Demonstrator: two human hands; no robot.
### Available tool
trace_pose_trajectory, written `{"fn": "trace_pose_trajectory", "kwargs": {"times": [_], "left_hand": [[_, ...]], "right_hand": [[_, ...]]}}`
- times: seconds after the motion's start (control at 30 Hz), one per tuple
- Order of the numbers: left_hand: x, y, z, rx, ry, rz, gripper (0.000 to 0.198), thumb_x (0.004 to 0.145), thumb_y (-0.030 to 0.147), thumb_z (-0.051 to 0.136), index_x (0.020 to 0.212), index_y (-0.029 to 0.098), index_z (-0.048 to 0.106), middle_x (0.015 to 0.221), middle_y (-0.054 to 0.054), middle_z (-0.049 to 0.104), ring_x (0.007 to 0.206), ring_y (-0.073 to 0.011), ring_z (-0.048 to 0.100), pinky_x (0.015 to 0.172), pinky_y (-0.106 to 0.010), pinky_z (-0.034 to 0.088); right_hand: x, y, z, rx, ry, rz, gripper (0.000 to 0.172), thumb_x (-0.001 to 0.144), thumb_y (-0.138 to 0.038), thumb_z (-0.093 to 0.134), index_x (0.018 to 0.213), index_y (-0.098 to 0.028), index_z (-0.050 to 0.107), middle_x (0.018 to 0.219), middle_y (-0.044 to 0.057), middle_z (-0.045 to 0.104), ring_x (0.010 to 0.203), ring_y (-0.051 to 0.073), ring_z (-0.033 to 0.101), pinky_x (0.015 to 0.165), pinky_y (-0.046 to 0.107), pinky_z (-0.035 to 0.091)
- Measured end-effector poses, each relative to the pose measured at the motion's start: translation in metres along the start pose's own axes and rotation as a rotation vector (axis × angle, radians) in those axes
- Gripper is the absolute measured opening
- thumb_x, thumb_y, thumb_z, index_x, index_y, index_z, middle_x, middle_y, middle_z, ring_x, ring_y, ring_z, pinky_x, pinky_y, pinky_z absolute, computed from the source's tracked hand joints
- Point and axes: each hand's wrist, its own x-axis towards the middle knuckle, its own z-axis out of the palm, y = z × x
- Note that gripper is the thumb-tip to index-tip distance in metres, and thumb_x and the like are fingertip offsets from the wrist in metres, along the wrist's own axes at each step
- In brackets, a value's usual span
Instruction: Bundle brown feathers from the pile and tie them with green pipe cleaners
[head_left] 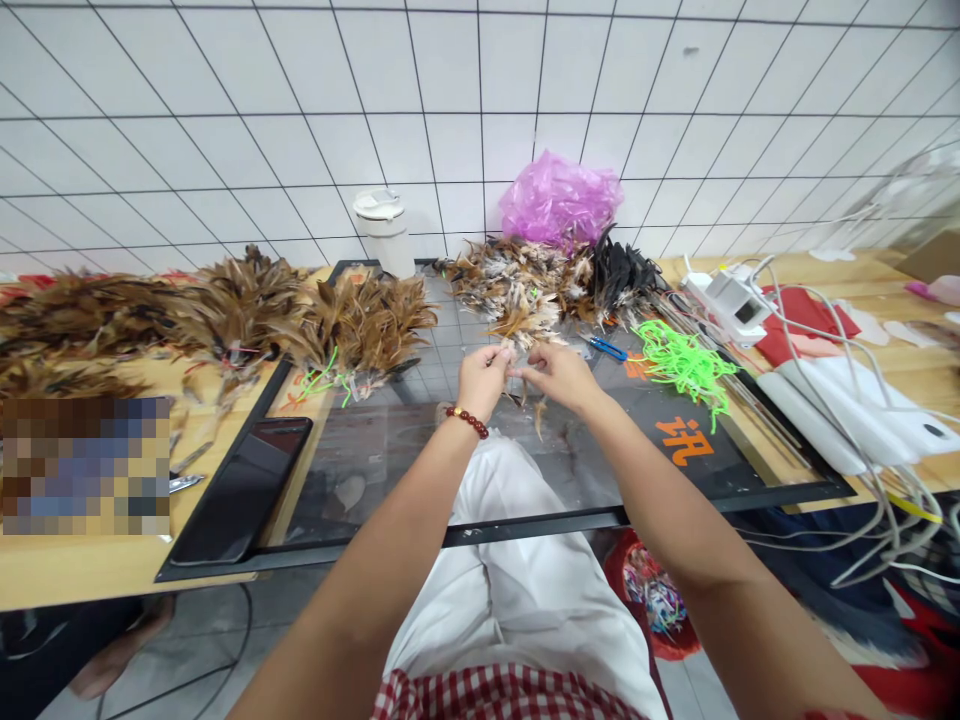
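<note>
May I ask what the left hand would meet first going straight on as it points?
Probably the mottled feather pile on the glass table, just beyond the left hand, which pinches a small feather with the right hand; depth is unclear.

A craft workshop: feather bundles (247, 310) heaped on a glass worktable (420, 500).

1. A wooden table (90, 570) carries a black-framed glass sheet (390, 480), which lies under the left hand (482, 380) and right hand (559, 375).
2. Left of the hands: brown feather bundles (225, 310) and, nearer, a dark phone (244, 490).
3. Beyond the hands: loose feathers (517, 285), a pink bag (559, 200), a white cup (384, 232).
4. Right of the hands: blue scissors (604, 347), green cords (682, 362), white cables (847, 400).
</note>
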Motion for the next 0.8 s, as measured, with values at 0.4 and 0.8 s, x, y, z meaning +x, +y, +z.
{"fn": "trace_pose_trajectory", "kwargs": {"times": [0.4, 0.8], "left_hand": [[-0.001, 0.004, 0.000, -0.397, -0.038, -0.166, 0.015, 0.069, 0.026, 0.070, 0.067, 0.012, 0.063, 0.063, -0.002, 0.064, 0.052, -0.0091, 0.056, 0.050, -0.020, 0.040], [-0.001, -0.007, 0.007, -0.462, -0.068, -0.157, 0.020, 0.063, 0.026, 0.077, 0.072, 0.012, 0.066, 0.060, 0.000, 0.063, 0.056, -0.0091, 0.056, 0.063, -0.023, 0.045]], "right_hand": [[0.007, -0.015, 0.014, 0.730, 0.181, 0.052, 0.025, 0.086, -0.040, 0.048, 0.073, -0.019, 0.052, 0.069, 0.000, 0.059, 0.067, 0.014, 0.053, 0.068, 0.027, 0.042], [0.001, -0.030, 0.015, 0.647, 0.349, 0.073, 0.022, 0.084, -0.037, 0.052, 0.070, -0.020, 0.052, 0.069, 0.000, 0.054, 0.071, 0.015, 0.049, 0.067, 0.027, 0.041]]}}
